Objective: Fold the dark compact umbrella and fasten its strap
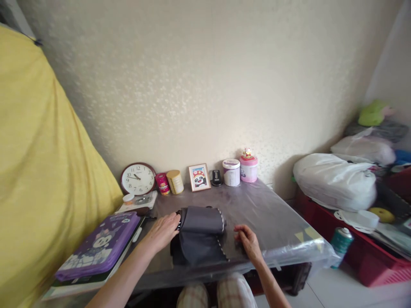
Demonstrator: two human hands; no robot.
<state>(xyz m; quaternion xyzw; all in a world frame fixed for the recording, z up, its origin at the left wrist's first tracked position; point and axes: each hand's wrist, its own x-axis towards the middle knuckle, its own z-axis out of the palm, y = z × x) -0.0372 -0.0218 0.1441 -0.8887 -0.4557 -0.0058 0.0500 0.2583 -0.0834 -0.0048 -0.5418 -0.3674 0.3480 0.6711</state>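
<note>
A dark grey folding umbrella [201,220] lies on the table before me, its cloth loosely rolled and one flap hanging toward the front edge. Black-and-white trim runs along the cloth's edge. My left hand [165,229] is closed on the umbrella's left end, where dark rib ends show by the fingers; its thumb is hidden. To the right of the cloth, my right hand [248,241] hovers apart from it. Those fingers are slightly bent and spread, with nothing in them.
Plastic film covers the table [266,214]. Along the wall stand a clock [138,179], tins [175,182], a panda picture [199,177] and canisters [231,173]. A purple case [99,246] lies at left by a yellow cloth [48,171]. Right are a red crate [362,261] and spray can [342,246].
</note>
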